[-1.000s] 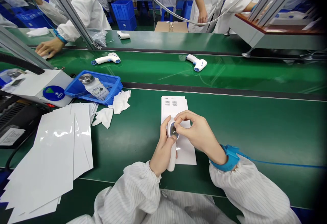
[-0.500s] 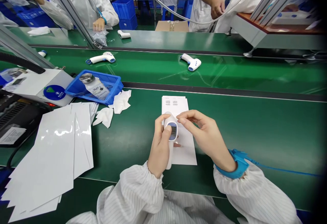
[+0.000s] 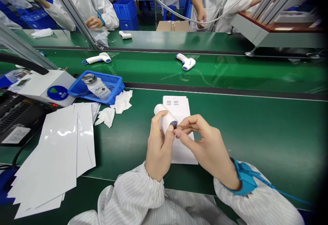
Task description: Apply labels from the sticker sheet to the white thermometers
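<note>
My left hand is wrapped round a white infrared thermometer, its thumb by the dark screen at the near end. The thermometer is tilted, and its handle is hidden behind my hand. Close to that screen, my right hand has thumb and index finger pinched together. Anything between those fingertips is too small to make out. Under both hands lies a small stack of white printed sheets on the green table. A blue strap circles my right wrist.
Two white-and-blue thermometers lie on the green conveyor belt. To the left are a blue tray with a bottle, crumpled tissues, glossy white sheets and a white box. Co-workers stand beyond the belt.
My left hand has turned the thermometer, so its screen now faces nearer to me and shows less. My right fingertips have moved down to the screen. The thermometers on the belt have shifted left.
</note>
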`<state>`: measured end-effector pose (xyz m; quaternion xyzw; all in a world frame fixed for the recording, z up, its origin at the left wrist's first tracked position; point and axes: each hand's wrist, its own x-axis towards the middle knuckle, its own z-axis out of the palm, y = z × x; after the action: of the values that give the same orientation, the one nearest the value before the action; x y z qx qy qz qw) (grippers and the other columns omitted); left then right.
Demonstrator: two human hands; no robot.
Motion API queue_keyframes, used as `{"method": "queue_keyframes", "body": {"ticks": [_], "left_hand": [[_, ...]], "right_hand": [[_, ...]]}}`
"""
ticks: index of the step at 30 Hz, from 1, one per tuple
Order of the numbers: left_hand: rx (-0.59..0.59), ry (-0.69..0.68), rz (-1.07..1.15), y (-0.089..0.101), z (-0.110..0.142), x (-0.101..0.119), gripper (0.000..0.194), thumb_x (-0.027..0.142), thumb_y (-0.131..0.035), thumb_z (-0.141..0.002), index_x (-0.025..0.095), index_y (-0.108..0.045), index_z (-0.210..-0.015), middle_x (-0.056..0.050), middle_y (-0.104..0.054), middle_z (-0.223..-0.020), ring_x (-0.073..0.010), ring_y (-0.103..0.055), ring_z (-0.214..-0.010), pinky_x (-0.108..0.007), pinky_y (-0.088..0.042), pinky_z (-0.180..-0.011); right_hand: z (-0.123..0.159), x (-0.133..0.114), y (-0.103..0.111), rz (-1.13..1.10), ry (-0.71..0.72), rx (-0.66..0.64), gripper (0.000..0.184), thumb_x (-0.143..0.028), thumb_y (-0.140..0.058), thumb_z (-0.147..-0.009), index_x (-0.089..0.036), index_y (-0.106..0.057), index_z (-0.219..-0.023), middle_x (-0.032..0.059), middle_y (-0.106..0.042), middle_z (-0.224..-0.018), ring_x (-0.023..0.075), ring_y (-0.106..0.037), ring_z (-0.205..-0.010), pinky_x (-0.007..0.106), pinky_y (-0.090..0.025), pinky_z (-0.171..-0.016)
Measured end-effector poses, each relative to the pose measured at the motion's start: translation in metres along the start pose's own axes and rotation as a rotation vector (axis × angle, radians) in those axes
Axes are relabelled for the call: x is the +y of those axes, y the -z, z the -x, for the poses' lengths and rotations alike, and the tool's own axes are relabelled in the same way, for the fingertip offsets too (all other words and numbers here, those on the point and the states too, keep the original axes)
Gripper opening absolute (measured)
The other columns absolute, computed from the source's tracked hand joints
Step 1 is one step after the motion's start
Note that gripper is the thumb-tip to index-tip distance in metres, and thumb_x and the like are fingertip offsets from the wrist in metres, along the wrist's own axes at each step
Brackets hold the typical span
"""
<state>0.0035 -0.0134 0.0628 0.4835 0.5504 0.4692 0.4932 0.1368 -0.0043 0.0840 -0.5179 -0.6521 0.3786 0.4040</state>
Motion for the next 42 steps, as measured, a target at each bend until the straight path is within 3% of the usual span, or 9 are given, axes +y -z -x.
{"method": "queue_keyframes", "body": {"ticks": [5, 12, 17, 21, 29, 33, 37, 39, 42], "left_hand": [[-0.002, 0.024, 0.003, 0.000, 0.000, -0.004, 0.029, 0.036, -0.042, -0.099, 0.033, -0.041, -0.127, -0.001, -0.054, -0.110, -0.0156, -0.055, -0.091, -0.030, -0.044, -0.082], [-0.086, 0.194, 0.239, 0.006, -0.008, 0.000, 0.032, 0.039, -0.044, -0.097, 0.031, -0.040, -0.127, -0.001, -0.054, -0.097, -0.0137, -0.057, -0.080, -0.029, -0.051, -0.074], [-0.249, 0.399, 0.472, 0.015, -0.013, 0.012, 0.056, 0.027, -0.055, -0.087, 0.037, -0.031, -0.136, -0.003, -0.056, -0.108, -0.0175, -0.060, -0.087, -0.029, -0.054, -0.065], [-0.309, 0.391, 0.451, 0.016, -0.008, 0.018, 0.064, 0.021, -0.059, -0.082, 0.036, -0.032, -0.137, 0.000, -0.052, -0.097, -0.0114, -0.055, -0.074, -0.027, -0.052, -0.067], [-0.402, 0.419, 0.442, 0.011, -0.002, 0.016, 0.075, 0.006, -0.054, -0.070, 0.035, -0.033, -0.136, 0.004, -0.051, -0.081, -0.0093, -0.048, -0.060, -0.024, -0.044, -0.057], [-0.359, 0.402, 0.412, 0.013, -0.002, 0.013, 0.076, 0.005, -0.054, -0.070, 0.036, -0.033, -0.136, 0.004, -0.049, -0.082, -0.0087, -0.046, -0.061, -0.024, -0.043, -0.058], [-0.278, 0.336, 0.360, 0.023, -0.009, 0.011, 0.077, 0.006, -0.059, -0.071, 0.037, -0.032, -0.136, 0.003, -0.050, -0.089, -0.0095, -0.048, -0.067, -0.024, -0.044, -0.063], [-0.231, 0.295, 0.345, 0.030, -0.016, 0.011, 0.081, 0.006, -0.061, -0.071, 0.039, -0.028, -0.138, 0.003, -0.051, -0.091, -0.0099, -0.050, -0.070, -0.024, -0.044, -0.065], [-0.159, 0.261, 0.350, 0.042, -0.026, 0.015, 0.086, 0.006, -0.061, -0.070, 0.041, -0.024, -0.140, 0.004, -0.051, -0.091, -0.0103, -0.052, -0.071, -0.025, -0.046, -0.069]], "right_hand": [[0.000, -0.001, -0.002, 0.000, -0.109, -0.037, 0.023, -0.024, -0.064, -0.082, -0.027, -0.050, -0.099, -0.0031, -0.069, -0.081, 0.0150, -0.067, -0.069, 0.029, -0.052, -0.063], [-0.017, 0.004, 0.009, -0.510, -0.416, -0.300, 0.028, -0.035, -0.067, -0.079, -0.023, -0.047, -0.093, -0.0052, -0.067, -0.062, 0.0109, -0.056, -0.041, 0.028, -0.051, -0.049], [-0.019, 0.012, 0.007, -0.319, -0.166, 0.024, 0.018, -0.033, -0.067, -0.082, -0.023, -0.055, -0.092, -0.0002, -0.066, -0.081, 0.0154, -0.064, -0.071, 0.029, -0.054, -0.063], [-0.017, 0.010, 0.002, -0.111, 0.103, -0.038, 0.030, -0.026, -0.071, -0.079, -0.027, -0.059, -0.107, 0.0037, -0.062, -0.116, 0.0222, -0.058, -0.112, 0.039, -0.049, -0.096], [-0.019, 0.007, -0.001, 0.027, 0.163, 0.152, 0.009, -0.019, -0.063, -0.087, -0.025, -0.066, -0.081, 0.0007, -0.070, -0.086, 0.0195, -0.066, -0.085, 0.035, -0.052, -0.078], [-0.018, 0.007, -0.006, -0.067, 0.065, 0.055, 0.006, -0.022, -0.060, -0.088, -0.026, -0.065, -0.091, 0.0018, -0.070, -0.098, 0.0206, -0.065, -0.098, 0.039, -0.051, -0.091], [-0.024, 0.010, -0.008, -0.213, -0.044, -0.228, 0.042, -0.028, -0.068, -0.081, -0.029, -0.054, -0.120, 0.0043, -0.058, -0.129, 0.0227, -0.054, -0.124, 0.045, -0.043, -0.107], [-0.043, 0.016, -0.005, -0.238, -0.060, -0.310, 0.054, -0.035, -0.073, -0.077, -0.030, -0.051, -0.126, 0.0051, -0.053, -0.136, 0.0241, -0.050, -0.129, 0.045, -0.044, -0.107], [-0.107, 0.037, -0.001, -0.011, -0.085, -0.234, 0.049, -0.044, -0.067, -0.082, -0.025, -0.053, -0.125, 0.0076, -0.056, -0.134, 0.0239, -0.053, -0.126, 0.040, -0.047, -0.101]]}}
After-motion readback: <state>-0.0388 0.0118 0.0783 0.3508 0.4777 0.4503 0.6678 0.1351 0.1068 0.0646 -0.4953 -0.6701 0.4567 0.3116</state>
